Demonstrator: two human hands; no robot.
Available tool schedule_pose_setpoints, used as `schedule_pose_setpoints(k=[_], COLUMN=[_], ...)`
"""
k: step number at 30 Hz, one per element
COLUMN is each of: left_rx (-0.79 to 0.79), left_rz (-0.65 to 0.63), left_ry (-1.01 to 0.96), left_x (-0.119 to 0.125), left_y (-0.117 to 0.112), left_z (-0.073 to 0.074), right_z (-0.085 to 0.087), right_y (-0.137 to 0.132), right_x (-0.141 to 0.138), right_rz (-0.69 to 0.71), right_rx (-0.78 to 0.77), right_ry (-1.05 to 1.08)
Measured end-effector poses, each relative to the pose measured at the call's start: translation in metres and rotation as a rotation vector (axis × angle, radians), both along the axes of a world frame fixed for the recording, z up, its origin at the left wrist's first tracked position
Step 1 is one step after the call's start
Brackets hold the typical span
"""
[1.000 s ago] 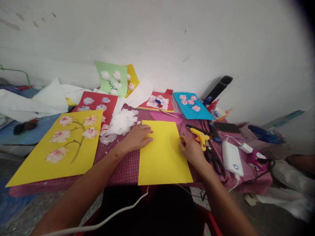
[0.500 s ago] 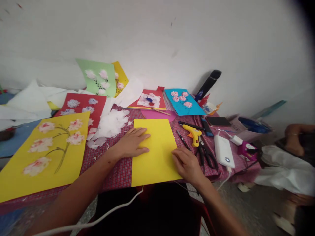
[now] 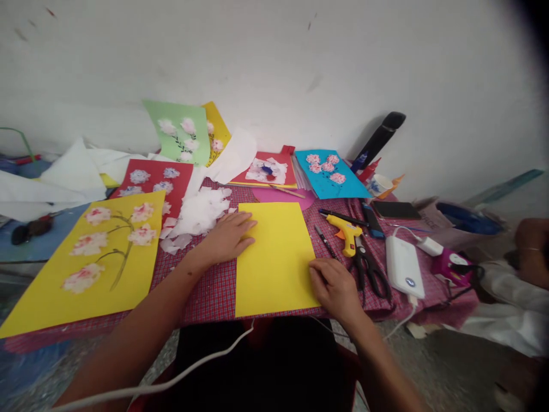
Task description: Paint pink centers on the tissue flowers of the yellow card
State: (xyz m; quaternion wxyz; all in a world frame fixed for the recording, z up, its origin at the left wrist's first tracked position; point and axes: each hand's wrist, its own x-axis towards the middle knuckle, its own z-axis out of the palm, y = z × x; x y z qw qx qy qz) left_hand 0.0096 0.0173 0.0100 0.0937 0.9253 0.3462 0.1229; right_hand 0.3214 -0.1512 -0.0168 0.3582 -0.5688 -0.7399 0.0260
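Note:
A plain yellow sheet of paper (image 3: 277,257) lies flat on the checked tablecloth in front of me. My left hand (image 3: 229,237) is open, palm down across the sheet's left edge, with its fingertips on the paper. At the right edge rests my right hand (image 3: 337,286), its fingers loosely curled with the tips touching the sheet; I see nothing held in them. Beside the left hand is a heap of torn white paper pieces (image 3: 199,212). To the right of the sheet lie a black pen (image 3: 325,241), a yellow glue gun (image 3: 345,232) and black-handled scissors (image 3: 369,269).
Flower pictures on yellow (image 3: 143,280), red (image 3: 182,177), green (image 3: 201,120) and blue card (image 3: 319,186) surround the work area. A white power bank (image 3: 403,266), phone (image 3: 397,210) and paper cup (image 3: 381,184) stand right. Another person's arm (image 3: 532,249) shows at far right.
My view has shifted slightly, so things appear further right. My left hand has slid a little left, toward the sheet's edge. The right hand stays at the right edge.

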Motion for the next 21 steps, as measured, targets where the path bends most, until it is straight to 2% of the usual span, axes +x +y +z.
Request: schedule_pose_setpoints(k=[6,10,13,16,21], left_rx=[0.064,0.105,0.136,0.150,0.061], left_rz=[0.160,0.289,0.330,0.306,0.128], left_ry=[0.101,0.125,0.100,0.058,-0.060], left_x=[-0.019,-0.025,-0.024,-0.020,-0.007], left_y=[0.016,0.017,0.016,0.014,0.009], left_z=[0.006,0.009,0.010,0.007,0.001], right_z=[0.000,0.001,0.002,0.001,0.000], right_y=[-0.001,-0.002,-0.002,-0.001,-0.001], right_x=[0.001,0.000,0.000,0.001,0.001], right_rz=[-0.011,-0.008,-0.005,0.002,0.006], right_rx=[0.002,-0.002,-0.018,-0.019,-0.008], right_ry=[0.011,0.034,0.049,0.051,0.052])
